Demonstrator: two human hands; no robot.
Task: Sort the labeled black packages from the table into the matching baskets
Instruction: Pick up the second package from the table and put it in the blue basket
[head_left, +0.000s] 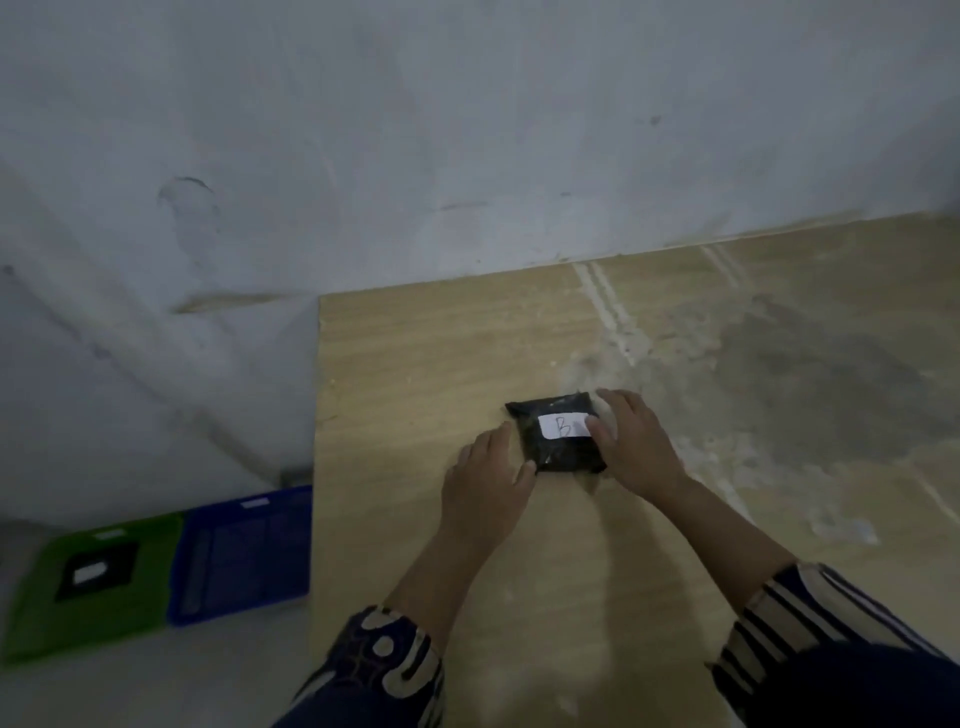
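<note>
Two hands: both are on one black package (558, 435) lying flat on the wooden table (415, 364), right of the frame's centre.
Package: a small dark pouch with a white label (563, 426) on top; the letter on it reads as B, partly covered at its right end.
Left hand (491, 480): it sits at the package's lower-left edge, fingers loosely spread and flat toward the table, thumb tip touching the near left corner; it does not close around the pouch.
Right hand (631, 444): it lies over the package's right edge, fingers curled across the far right corner and the thumb resting on the label's right end, so it clasps that side of the pouch.
Relation: the package lies between the two hands, just past the left one and half under the right.
Sleeves: patterned dark and pale cuffs show at the bottom of the frame.
Green basket (31, 618): on the floor at lower left, holding a black package with a white label (97, 570); its letter is too blurred to read.
Blue basket (239, 556): just right of the green one, touching it, beside the table's left edge; a pale tag sits on its far rim.
Wall (467, 130): pale and scuffed, filling the upper frame.
</note>
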